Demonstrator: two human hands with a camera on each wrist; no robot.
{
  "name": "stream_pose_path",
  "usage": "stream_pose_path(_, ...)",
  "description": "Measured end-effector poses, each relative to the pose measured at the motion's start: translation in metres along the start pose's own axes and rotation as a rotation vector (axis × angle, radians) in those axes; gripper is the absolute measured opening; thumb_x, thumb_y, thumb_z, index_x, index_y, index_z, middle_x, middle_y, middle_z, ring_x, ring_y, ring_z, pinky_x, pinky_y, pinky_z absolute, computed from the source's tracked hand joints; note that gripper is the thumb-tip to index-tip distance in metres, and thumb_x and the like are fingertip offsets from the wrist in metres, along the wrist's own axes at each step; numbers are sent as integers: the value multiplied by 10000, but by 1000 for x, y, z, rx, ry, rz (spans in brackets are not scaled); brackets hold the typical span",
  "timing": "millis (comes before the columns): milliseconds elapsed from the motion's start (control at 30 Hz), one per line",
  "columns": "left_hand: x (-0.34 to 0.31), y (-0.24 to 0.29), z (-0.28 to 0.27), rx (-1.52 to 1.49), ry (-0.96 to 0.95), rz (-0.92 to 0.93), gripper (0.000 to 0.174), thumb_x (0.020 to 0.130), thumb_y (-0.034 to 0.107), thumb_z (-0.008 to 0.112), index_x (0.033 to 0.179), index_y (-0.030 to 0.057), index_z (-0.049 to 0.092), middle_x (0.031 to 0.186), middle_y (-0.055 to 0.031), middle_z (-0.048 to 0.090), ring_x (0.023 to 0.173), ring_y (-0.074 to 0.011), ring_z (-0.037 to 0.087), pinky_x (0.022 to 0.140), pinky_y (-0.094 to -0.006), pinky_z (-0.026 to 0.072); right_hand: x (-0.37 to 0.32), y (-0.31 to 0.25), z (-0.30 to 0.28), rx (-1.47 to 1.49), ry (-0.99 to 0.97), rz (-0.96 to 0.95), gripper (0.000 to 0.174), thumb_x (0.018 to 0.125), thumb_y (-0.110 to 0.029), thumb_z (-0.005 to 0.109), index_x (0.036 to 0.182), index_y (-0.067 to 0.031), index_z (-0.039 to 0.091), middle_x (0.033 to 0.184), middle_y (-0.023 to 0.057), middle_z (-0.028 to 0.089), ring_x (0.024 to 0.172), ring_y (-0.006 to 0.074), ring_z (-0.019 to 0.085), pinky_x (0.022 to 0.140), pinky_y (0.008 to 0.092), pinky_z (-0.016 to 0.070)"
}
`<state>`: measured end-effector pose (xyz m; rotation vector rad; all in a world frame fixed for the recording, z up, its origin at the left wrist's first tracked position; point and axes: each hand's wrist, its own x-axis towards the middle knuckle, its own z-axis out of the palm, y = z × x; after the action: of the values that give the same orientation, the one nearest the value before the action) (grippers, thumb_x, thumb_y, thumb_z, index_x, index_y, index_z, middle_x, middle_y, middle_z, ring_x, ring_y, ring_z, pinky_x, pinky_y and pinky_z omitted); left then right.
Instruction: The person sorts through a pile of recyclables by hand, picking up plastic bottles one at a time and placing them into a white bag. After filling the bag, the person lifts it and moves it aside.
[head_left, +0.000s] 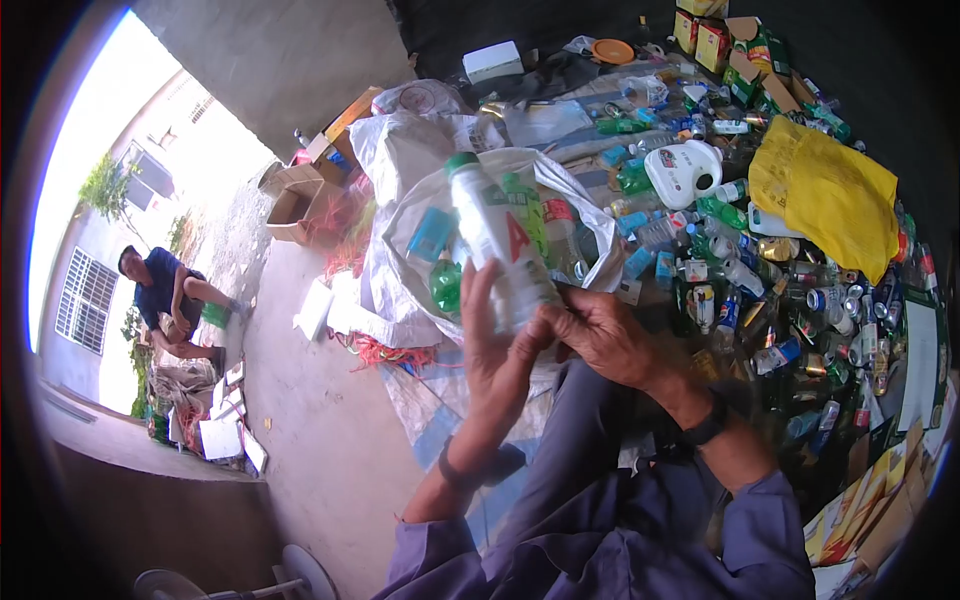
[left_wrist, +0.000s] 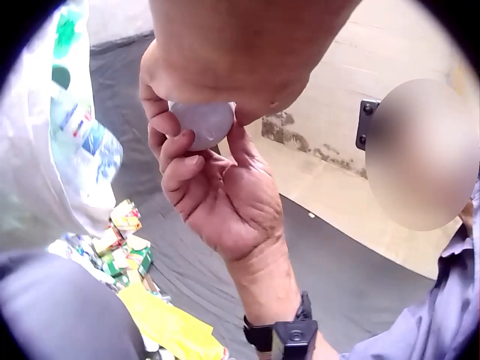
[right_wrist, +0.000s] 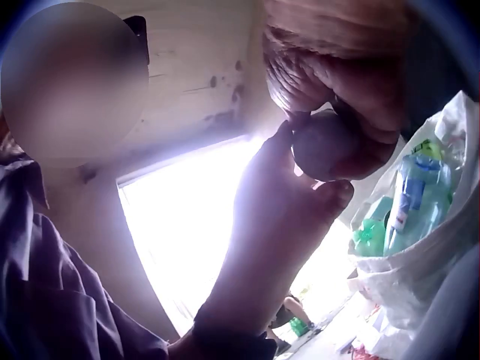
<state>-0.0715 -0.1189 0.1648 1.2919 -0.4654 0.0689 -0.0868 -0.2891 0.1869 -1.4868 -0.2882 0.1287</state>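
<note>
Both hands hold a white bottle [head_left: 500, 235] with a green cap and a red letter, tilted over the mouth of a white sack [head_left: 395, 255]. The left hand [head_left: 490, 350] has its fingers round the lower side. At the base, the right hand [head_left: 605, 340] grips with thumb and fingers. In the left wrist view the round bottle base [left_wrist: 204, 124] shows between the left hand [left_wrist: 225, 60] and the right hand [left_wrist: 225, 202]. The right wrist view shows the same base [right_wrist: 322, 146], dark, between the right hand [right_wrist: 337, 67] and left hand [right_wrist: 289, 202]. Inside the sack are several bottles.
Many bottles and cans [head_left: 740, 270] cover the floor to the right, with a white jug [head_left: 684, 172] and a yellow sack [head_left: 825, 190] among them. An open cardboard box [head_left: 300, 205] stands left of the sack. A person [head_left: 170, 290] sits farther left, beside stacked cartons.
</note>
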Motion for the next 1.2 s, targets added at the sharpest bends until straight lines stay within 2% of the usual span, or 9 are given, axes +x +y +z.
stream_pose_path(33, 3, 1, -11, 134, -2, 13, 724, 994, 147, 656, 1601, 125, 262, 1424, -145, 521, 1219, -222, 564, 903, -315, 523, 9, 3, 5, 64, -13, 44, 425, 1051, -340, 577, 1274, 21, 606, 1024, 67, 712, 928, 134, 668, 798, 308, 555)
stream_pose_path(200, 36, -9, -48, 424, 148, 24, 564, 1010, 168, 621, 1529, 85, 418, 1554, -115, 412, 1102, -148, 595, 821, -264, 517, 33, 25, 19, 93, 15, -101, 429, 1019, -280, 640, 1290, 50, 591, 1023, 81, 711, 882, 150, 668, 771, 314, 556)
stream_pose_path(267, 52, -15, -58, 547, 172, 58, 534, 983, 177, 639, 1487, 86, 487, 1516, -146, 467, 1102, -229, 638, 831, -324, 528, 25, 42, 19, -222, 216, -274, 453, 1013, -255, 649, 1370, 11, 562, 970, 24, 677, 803, 62, 615, 676, 258, 549)
stream_pose_path(333, 71, -34, -82, 1197, 83, 277, 508, 932, 186, 658, 1419, 75, 563, 1438, -206, 544, 1074, -306, 675, 822, -384, 540, 4, 38, 1, -190, 128, -132, 442, 991, -215, 673, 1332, 50, 579, 967, 51, 698, 784, 79, 643, 668, 253, 539)
stream_pose_path(467, 99, -17, -73, 1279, -65, -145, 417, 895, 208, 644, 1294, 88, 635, 1284, -194, 658, 1094, -419, 656, 888, -454, 541, -36, 58, -26, 43, 200, 66, 384, 978, -232, 678, 1231, 56, 644, 948, 67, 720, 774, 113, 690, 637, 246, 530)
stream_pose_path(600, 109, -33, -84, 1392, -117, 226, 373, 884, 195, 640, 1249, 126, 660, 1159, -145, 715, 1046, -387, 675, 851, -467, 546, -72, 75, -57, 4, 395, 119, 340, 974, -261, 673, 1135, 38, 692, 926, 56, 720, 748, 119, 701, 593, 236, 524)
stream_pose_path(833, 115, -24, -79, 1556, -149, -58, 394, 902, 255, 667, 1294, 228, 636, 992, -177, 738, 926, -406, 700, 758, -492, 555, -106, 98, -75, 27, 513, 195, 306, 979, -252, 658, 1115, 19, 703, 945, 57, 730, 731, 123, 707, 584, 245, 522)
stream_pose_path(1067, 128, -33, -149, 1555, 61, 365, 570, 876, 309, 736, 1348, 24, 593, 1337, -209, 626, 1233, -380, 573, 1037, -468, 458, -120, 96, -86, 48, 524, 268, 275, 987, -211, 659, 1128, 23, 693, 952, 59, 724, 748, 118, 704, 596, 237, 522)
stream_pose_path(1200, 137, -45, -192, 1010, 234, -32, 610, 945, 343, 697, 1391, -35, 523, 1295, -188, 637, 1184, -260, 587, 1022, -379, 443, -126, 80, -84, -40, 445, 277, 260, 1011, -145, 613, 1203, 26, 654, 1025, 76, 716, 797, 105, 677, 672, 230, 527)
